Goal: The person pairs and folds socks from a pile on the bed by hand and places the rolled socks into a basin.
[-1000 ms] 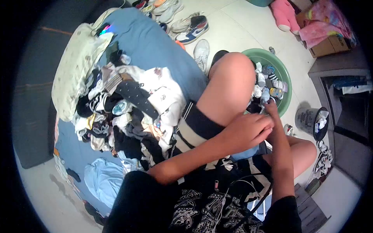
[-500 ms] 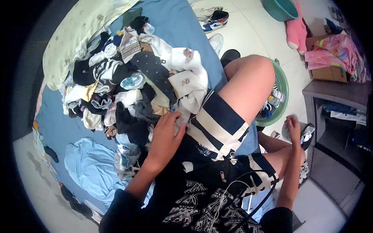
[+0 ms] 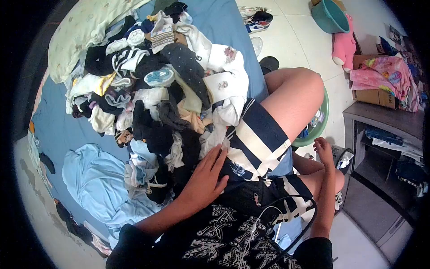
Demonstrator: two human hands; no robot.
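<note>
A big heap of socks [image 3: 154, 80] lies on the blue bed sheet, in white, black, grey and striped pairs and singles. My left hand [image 3: 204, 177] rests at the heap's near edge with fingers stretched out, its fingertips at a whitish sock [image 3: 210, 139] beside my shorts. Nothing shows in its grip. Off the bed's right side, above my bent leg, is my right hand [image 3: 324, 151], fingers loosely bent and apart, holding nothing I can see. Just beyond it stands a green basin [image 3: 323, 123] with some socks in it, partly hidden behind my knee.
Light blue cloth [image 3: 92, 184] lies crumpled on the bed, left of me. On the floor are shoes [image 3: 259, 21], a teal tub [image 3: 330, 17], a pink plush toy [image 3: 344, 47] and a box [image 3: 374, 96] under pink fabric. A grey cabinet [image 3: 374, 114] holds folded clothes.
My left hand has drawn back slightly from the heap toward my body, its fingers straightening. My right hand has lowered a little toward my leg. The view has shifted.
</note>
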